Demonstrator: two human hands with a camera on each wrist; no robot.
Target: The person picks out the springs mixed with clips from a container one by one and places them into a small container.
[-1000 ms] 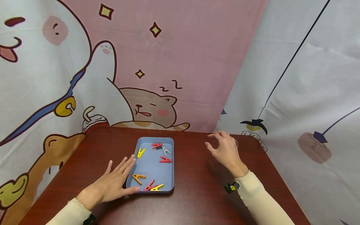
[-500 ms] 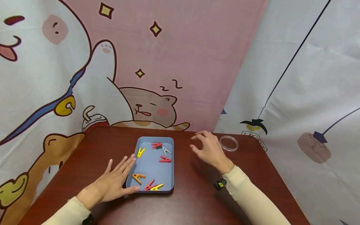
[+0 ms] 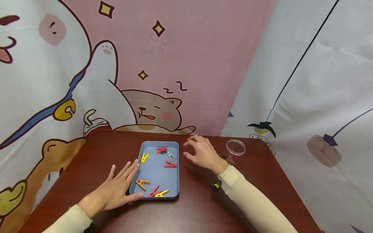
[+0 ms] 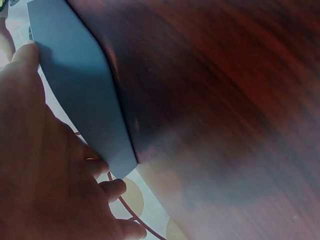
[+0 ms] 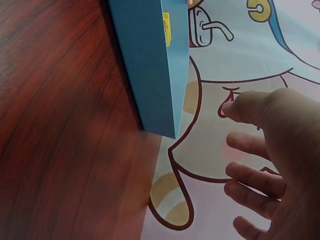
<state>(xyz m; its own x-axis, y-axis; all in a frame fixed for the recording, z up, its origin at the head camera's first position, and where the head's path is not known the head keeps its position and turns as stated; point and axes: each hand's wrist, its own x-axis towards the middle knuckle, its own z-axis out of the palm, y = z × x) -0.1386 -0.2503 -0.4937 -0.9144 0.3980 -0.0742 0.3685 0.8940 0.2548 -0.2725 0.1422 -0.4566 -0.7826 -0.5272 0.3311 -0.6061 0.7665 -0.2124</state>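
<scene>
Tray [image 3: 155, 173] on dark wooden table [image 3: 204, 207]

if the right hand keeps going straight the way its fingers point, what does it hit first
Probably the right rim of the blue tray: the right hand hovers just beside it, fingers toward it. Its height above the table is unclear.

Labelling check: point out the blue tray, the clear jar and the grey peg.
blue tray [image 3: 173, 168], head view, bare floor near the right wall
clear jar [image 3: 236, 147], head view, open rim
grey peg [image 3: 171, 156], head view, its middle
</scene>
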